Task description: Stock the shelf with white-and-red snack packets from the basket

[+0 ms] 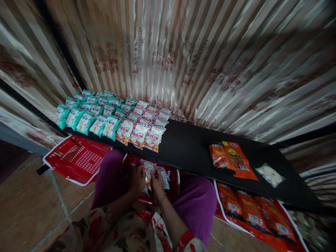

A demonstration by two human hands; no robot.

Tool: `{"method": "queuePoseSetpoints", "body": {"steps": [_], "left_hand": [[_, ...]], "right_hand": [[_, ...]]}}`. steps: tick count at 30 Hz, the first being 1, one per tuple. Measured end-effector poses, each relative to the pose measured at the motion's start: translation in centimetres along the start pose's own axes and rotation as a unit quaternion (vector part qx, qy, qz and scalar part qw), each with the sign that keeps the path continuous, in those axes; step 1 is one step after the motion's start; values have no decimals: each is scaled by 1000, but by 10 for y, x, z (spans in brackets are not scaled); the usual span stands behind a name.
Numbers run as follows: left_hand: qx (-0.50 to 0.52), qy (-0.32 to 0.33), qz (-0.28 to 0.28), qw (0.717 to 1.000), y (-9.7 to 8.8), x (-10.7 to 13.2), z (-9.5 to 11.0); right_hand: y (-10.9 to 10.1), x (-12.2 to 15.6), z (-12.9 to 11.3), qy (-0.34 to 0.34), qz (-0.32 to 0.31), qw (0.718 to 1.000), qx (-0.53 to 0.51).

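Between my knees, my left hand and my right hand grip the two sides of a snack bag with red lettering and a striped edge. It is held just above a red basket, where more bags of the same kind show, partly hidden by my hands. On the black shelf in front, white and orange snack bags of this look stand in rows. Left of them, teal snack bags stand in several rows.
An empty red basket sits on the tiled floor at left. Orange packets and a clear packet with white contents lie on the shelf's right part. Below, another red basket holds orange packets. A pleated curtain hangs behind.
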State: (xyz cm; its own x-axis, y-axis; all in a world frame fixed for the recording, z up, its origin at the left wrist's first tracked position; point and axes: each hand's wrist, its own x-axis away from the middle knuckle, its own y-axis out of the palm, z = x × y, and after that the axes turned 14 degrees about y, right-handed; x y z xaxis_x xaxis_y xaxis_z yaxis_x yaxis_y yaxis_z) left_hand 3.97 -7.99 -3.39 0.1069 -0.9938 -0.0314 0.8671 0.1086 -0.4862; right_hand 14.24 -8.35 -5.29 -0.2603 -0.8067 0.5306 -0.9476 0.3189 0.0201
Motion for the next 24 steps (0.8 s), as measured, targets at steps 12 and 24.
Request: {"method": "queuePoseSetpoints", "body": {"steps": [12, 24], "left_hand": [[148, -69, 24, 986, 11, 8, 18], [331, -185, -70, 923, 5, 15, 26]], "right_hand": [[-33, 15, -8, -29, 43, 998, 27], [-57, 28, -15, -73, 47, 993, 80]]}}
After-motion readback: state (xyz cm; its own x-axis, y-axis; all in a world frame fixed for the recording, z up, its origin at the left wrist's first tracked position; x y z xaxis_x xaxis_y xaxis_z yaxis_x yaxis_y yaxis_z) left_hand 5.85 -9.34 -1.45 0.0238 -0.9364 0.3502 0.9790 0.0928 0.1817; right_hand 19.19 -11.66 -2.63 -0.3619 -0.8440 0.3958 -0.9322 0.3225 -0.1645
